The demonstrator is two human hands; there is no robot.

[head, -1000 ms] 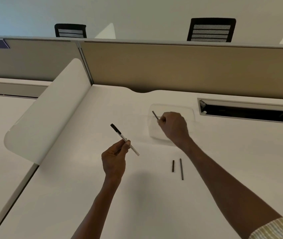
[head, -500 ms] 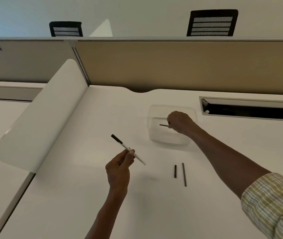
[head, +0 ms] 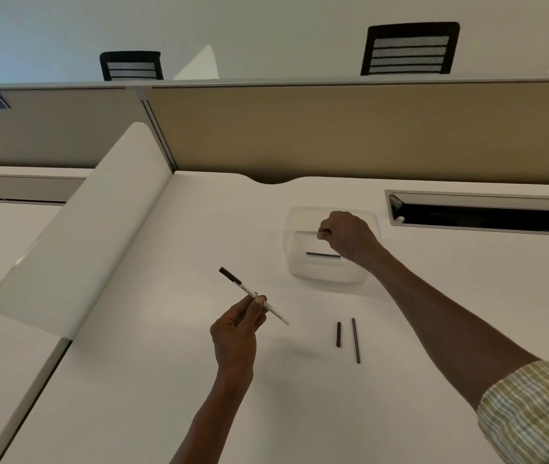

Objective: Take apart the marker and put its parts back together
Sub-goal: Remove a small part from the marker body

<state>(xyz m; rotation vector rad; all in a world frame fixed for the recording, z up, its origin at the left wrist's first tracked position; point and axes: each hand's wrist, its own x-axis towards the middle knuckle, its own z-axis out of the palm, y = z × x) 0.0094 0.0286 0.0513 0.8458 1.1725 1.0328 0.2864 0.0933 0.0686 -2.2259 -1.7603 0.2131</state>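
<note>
My left hand (head: 237,329) pinches the white marker barrel (head: 249,292), which tilts up to the left with its black end highest. My right hand (head: 348,237) hovers over the clear plastic tray (head: 303,276), fingers curled and nothing visible in them. A thin dark marker part (head: 321,254) lies flat in the tray just below that hand; its right end is hidden behind my wrist. Two more dark parts lie side by side on the white desk, a short one (head: 338,334) and a longer rod (head: 355,340), under my right forearm's left side.
A white curved divider (head: 82,229) rises at the desk's left edge. A tan partition (head: 333,128) closes off the back. An open cable slot (head: 484,217) is set into the desk right of the tray. Two black chairs show beyond the partition.
My right hand carried the thin dark part over the tray and let it go; it now lies flat inside. My left hand kept hold of the barrel.
</note>
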